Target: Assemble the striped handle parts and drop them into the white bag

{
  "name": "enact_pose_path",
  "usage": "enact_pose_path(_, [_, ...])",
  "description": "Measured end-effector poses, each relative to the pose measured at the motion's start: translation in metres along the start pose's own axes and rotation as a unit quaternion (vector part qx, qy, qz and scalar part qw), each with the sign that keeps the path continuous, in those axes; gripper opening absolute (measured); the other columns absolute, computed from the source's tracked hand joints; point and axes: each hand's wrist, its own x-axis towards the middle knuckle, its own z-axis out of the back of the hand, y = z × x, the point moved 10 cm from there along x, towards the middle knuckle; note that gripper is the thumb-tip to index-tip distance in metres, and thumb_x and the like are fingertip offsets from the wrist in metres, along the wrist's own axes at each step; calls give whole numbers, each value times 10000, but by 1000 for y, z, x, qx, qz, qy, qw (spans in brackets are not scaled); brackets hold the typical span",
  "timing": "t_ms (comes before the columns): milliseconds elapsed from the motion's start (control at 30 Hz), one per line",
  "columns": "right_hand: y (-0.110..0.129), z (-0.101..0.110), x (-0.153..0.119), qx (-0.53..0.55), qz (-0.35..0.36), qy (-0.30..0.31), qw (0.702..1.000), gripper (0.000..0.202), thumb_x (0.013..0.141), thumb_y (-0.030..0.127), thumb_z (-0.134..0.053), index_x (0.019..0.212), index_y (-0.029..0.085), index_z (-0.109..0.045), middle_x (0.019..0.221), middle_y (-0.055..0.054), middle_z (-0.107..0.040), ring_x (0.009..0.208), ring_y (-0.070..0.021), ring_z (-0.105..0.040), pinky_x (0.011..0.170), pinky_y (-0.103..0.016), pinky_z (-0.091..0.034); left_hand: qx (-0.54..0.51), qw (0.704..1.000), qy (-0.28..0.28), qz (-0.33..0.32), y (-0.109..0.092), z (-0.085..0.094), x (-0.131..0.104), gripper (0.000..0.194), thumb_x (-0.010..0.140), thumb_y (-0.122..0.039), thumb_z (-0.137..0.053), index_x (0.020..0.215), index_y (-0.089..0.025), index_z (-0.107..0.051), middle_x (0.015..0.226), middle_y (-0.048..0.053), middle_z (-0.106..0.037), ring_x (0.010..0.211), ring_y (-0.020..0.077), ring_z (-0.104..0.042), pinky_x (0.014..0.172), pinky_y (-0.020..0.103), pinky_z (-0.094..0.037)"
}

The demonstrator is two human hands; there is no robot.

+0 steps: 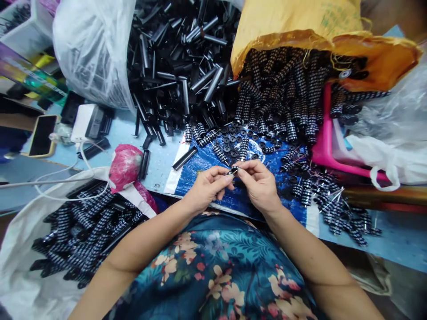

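Small black part (235, 170) is sitting between left hand (208, 186) and right hand (260, 186), both pinching it with thumb and finger nearly closed, neither being nearer, long axis probably running crosswise (too small to be sure), ridged tubes (244, 148) lying just beyond on blue sheet (191, 178), nothing blocking.

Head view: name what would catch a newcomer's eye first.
Probably the yellow sack, top right, with patterned black cylinders heaped at its mouth. To its left, glossy black tubes pile beside a translucent bag. At centre, the left hand and right hand pinch a small dark piece.
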Motion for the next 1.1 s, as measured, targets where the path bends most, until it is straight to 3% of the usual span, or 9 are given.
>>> enact_pose_path(200, [0, -2, -7, 22, -1, -5, 1000, 335, 919, 530, -813, 969, 245, -643, 1049, -49, -678, 904, -232, -677, 834, -350, -602, 2, 1000, 0, -3, 4, 0, -3, 448, 799, -488, -755, 1015, -129, -595, 713, 8, -661, 420, 45, -460, 414, 188, -302])
enact_pose_path(400, [27, -6, -16, -80, 110, 7, 991, 166, 1009, 418, -713, 1002, 261, -661, 1070, -55, -677, 1014, -260, -655, 883, -392, -579, -9, 1000, -1, 4, 9, -2, -5, 453, 804, -506, -745, 997, -132, -575, 703, 1, -633, 428, 43, -448, 416, 177, -281])
enact_pose_path(500, [29, -6, -19, -107, 132, 13, 985, 103, 1047, 368, -654, 1036, 267, -673, 1098, -54, -675, 1029, -258, -652, 901, -392, -561, -31, 999, 5, 11, 12, -5, -5, 438, 817, -518, -726, 960, -140, -558, 687, -9, -605, 432, 38, -431, 420, 172, -270])
enact_pose_path(700, [20, -5, -15, -101, 88, 20, 991, 218, 1033, 468, -658, 1000, 253, -664, 1055, -59, -675, 944, -257, -660, 838, -380, -571, -26, 999, 11, 15, 14, -4, -5, 433, 817, -519, -726, 960, -151, -547, 677, -19, -592, 433, 38, -424, 418, 173, -264])
enact_pose_path(833, [20, -7, -11, -64, 85, 41, 993, 201, 989, 434, -747, 954, 248, -678, 1005, -48, -673, 900, -235, -659, 817, -352, -573, 10, 1000, 17, 12, 16, -4, -4, 445, 813, -520, -734, 977, -148, -552, 662, -29, -584, 424, 37, -418, 416, 181, -267])
enact_pose_path(967, [-9, 1, -7, 40, -21, 1, 999, 293, 938, 517, -789, 976, 252, -671, 1026, -40, -679, 916, -240, -680, 828, -364, -606, 14, 1000, 7, 1, 14, -4, -5, 445, 822, -528, -721, 994, -150, -558, 679, -26, -592, 436, 40, -429, 424, 186, -274])
enact_pose_path(1100, [-32, -1, -10, 125, -108, -19, 986, 385, 868, 569, -832, 955, 251, -632, 1020, -25, -682, 944, -254, -691, 849, -391, -626, 8, 1000, 4, -7, 12, -5, -5, 449, 817, -521, -725, 1008, -148, -564, 686, -23, -600, 441, 45, -440, 433, 194, -298])
